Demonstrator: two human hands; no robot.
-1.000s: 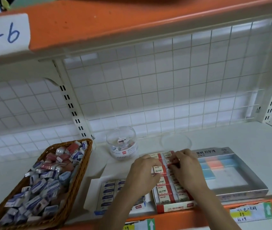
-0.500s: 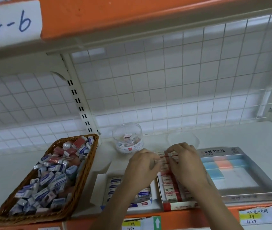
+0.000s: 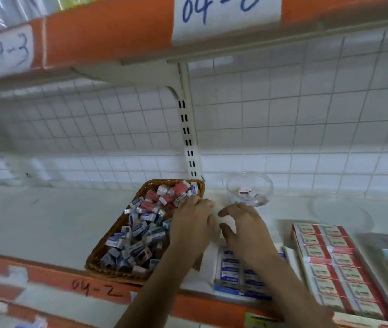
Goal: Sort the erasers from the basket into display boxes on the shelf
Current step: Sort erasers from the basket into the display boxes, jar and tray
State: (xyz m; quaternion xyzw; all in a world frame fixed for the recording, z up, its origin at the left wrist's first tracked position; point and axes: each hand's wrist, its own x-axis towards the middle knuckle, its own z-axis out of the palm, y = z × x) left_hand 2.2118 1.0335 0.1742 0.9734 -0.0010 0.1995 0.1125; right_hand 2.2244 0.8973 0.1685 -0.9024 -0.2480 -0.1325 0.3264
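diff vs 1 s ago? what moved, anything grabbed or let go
Both hands left the red display box and moved left. The left hand now reaches into the basket, fingers on the loose erasers; whether it has a grip on one is unclear. The right hand hovers open between basket and clear jar. Basket, jar and display box stayed put.

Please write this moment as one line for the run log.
phase: reach into basket | left hand: fingers on erasers at basket's right edge, grip unclear | right hand: open, empty, in front of clear jar
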